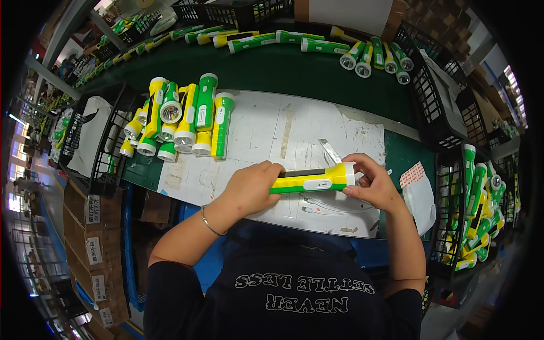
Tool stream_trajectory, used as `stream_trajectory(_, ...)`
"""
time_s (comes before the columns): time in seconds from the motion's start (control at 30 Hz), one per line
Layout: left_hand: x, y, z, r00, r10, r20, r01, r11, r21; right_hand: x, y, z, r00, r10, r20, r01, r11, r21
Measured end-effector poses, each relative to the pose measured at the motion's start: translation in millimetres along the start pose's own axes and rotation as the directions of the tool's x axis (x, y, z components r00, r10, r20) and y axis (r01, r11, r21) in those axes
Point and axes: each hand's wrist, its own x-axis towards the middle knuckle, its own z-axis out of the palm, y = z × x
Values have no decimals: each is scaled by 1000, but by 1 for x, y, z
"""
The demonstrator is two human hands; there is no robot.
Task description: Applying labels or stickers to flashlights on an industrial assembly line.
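I see the flashlight (314, 183) held crosswise (white head (349, 174) rightward): left fingers (275, 169) grip its body, right fingers (367, 162) its rim.

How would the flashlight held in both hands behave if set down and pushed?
The flashlight is probably stiff, spanning left hand to right hand without sagging. It looks rounded, so it may roll, perhaps curving because the white head flares wider.

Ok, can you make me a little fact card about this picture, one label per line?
Held thing: yellow-and-green flashlight, sideways
Left hand: around its tail end
Right hand: at its white head
White work surface: white cables nearby
Left: flashlight pile
Right: black basket holding more flashlights
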Motion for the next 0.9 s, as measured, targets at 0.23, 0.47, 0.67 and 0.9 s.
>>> stream_trajectory(0.23,7,9,-3,991,32,127,-11,987,-161,11,5,9,998,27,55,-36,986,160)
stream_trajectory(0.47,25,-6,36,976,-131,174,217,656,-723,43,49,25,948,-78,-308,-65,902,-427)
stream_trajectory(0.67,31,3,50,982,-185,-35,97,657,-748,53,48,50,896,-228,-381,-151,652,-743)
stream_trajectory(0.9,39,21,42,981,-190,-29,112,689,-716,25,20,27,984,-49,-170,64,995,82)
